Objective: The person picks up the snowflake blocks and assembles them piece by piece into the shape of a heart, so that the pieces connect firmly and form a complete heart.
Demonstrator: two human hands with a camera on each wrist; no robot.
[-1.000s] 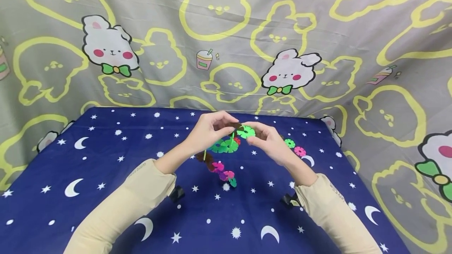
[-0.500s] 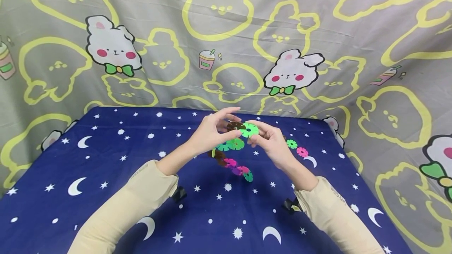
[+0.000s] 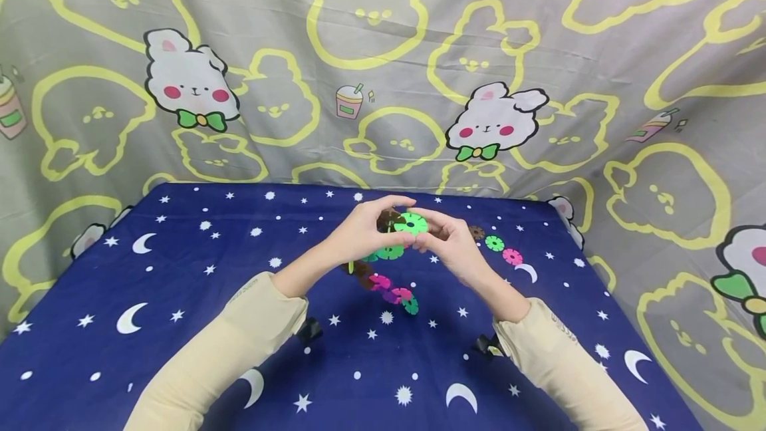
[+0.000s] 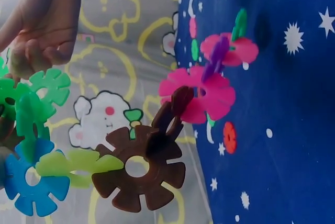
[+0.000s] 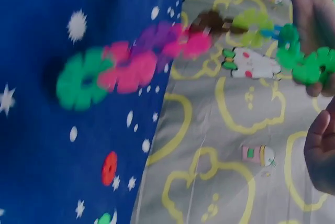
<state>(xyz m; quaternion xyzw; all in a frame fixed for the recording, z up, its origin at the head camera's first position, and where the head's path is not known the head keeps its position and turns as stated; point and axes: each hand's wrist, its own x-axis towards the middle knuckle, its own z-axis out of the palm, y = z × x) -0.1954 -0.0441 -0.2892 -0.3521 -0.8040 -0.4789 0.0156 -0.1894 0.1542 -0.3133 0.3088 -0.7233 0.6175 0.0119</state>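
In the head view my left hand holds the top of a chain of slotted plastic snowflake discs, at a dark brown disc. My right hand pinches a bright green snowflake disc against that brown one; whether their slots interlock is hard to see. Below the hands the chain hangs free, with a blue disc, a yellow-green disc, a large brown disc and pink discs. A teal disc forms its lower end. Fingers partly hide the upper discs.
Loose brown, green and pink discs lie on the starry blue tablecloth, right of the hands. A loose red disc lies there too. A patterned curtain hangs behind the table.
My right hand has moved slightly left with the bright green disc, and the two hands now meet. The hanging chain swung right, then back left. The loose brown disc now shows beside the right hand.
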